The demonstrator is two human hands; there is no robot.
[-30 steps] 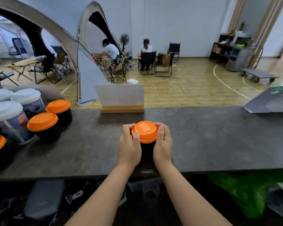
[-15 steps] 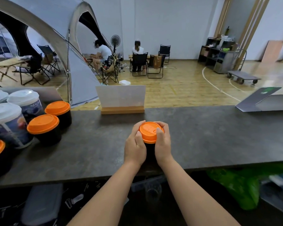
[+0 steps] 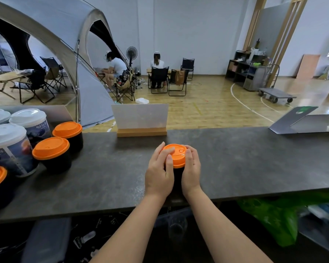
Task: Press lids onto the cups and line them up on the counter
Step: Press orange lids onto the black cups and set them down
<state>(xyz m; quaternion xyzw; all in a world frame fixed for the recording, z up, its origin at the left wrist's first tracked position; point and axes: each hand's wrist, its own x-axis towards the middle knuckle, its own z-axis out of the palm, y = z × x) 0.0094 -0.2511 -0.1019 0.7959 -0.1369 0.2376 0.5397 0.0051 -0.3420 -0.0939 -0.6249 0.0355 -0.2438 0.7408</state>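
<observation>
Short black paper cup [image 3: 176, 174] upright at frame centre on dark grey counter [image 3: 254, 158], round orange plastic lid [image 3: 176, 154] on top. Left hand [image 3: 160, 172] and right hand [image 3: 191, 172] wrap cup sides, left thumb over lid. Lidded cups [image 3: 51, 153] sit lower left, so left hand looks closer for lining up.

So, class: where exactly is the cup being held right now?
In the head view, the black cup stands mid-counter, between the left hand and right hand, just in front of the card stand.

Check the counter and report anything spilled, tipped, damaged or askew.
Nothing stands out. The black cup stands upright between both hands, its orange lid sitting level. The lidded cups at the counter's left stand upright; no spills show.
</observation>
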